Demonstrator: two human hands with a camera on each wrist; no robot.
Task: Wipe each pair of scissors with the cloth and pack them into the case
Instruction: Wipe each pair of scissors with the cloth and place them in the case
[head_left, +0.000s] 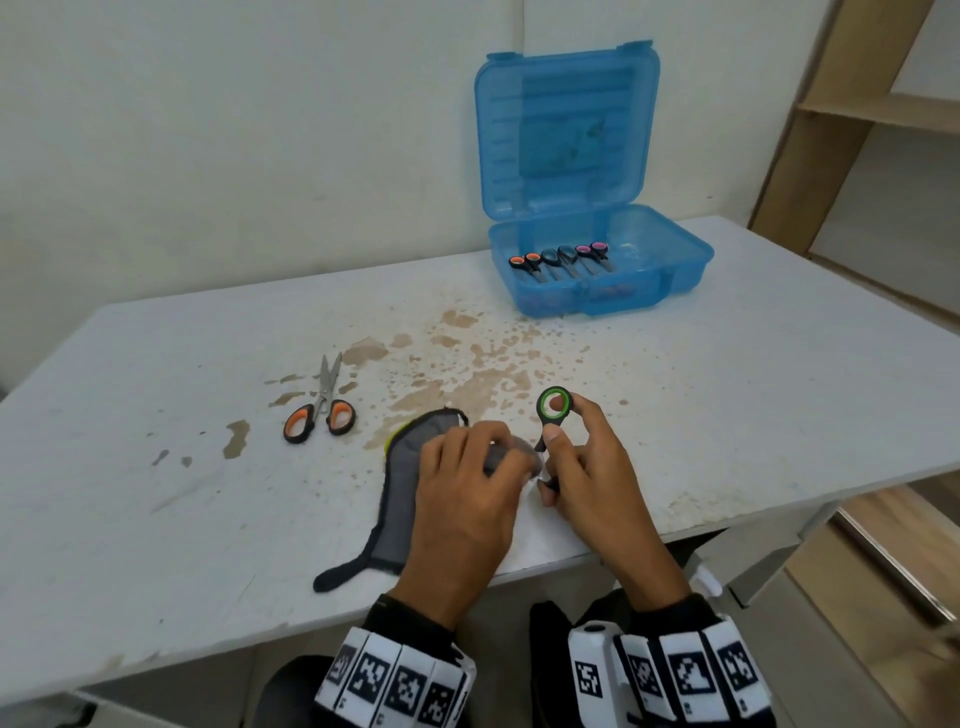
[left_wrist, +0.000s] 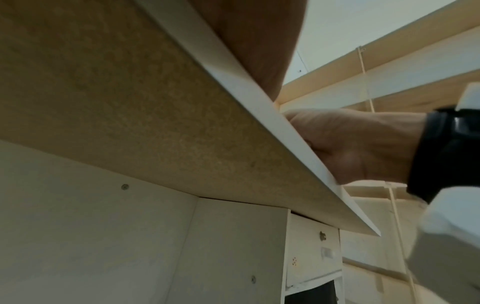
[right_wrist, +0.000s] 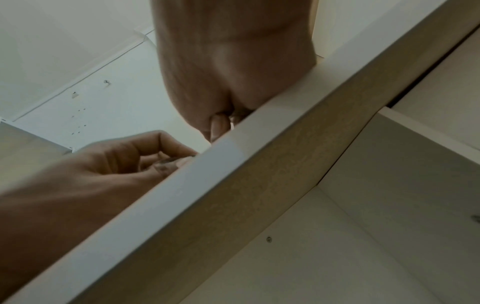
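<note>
1. The green-ringed scissors (head_left: 551, 415) have black handles and stand with one loop up near the counter's front edge, blades hidden in the cloth.
2. The grey cloth (head_left: 400, 499), dark-edged, lies bunched on the counter.
3. The orange-handled scissors (head_left: 322, 408) lie flat to the left, blades slightly apart.
4. The blue case (head_left: 597, 270) stands open at the back, with three pairs of scissors inside.

Case (head_left: 597, 270) at table's (head_left: 779, 389) far right, three scissors (head_left: 561, 260) inside, loose scissors (head_left: 322, 410) left of cloth (head_left: 400, 493)
</note>
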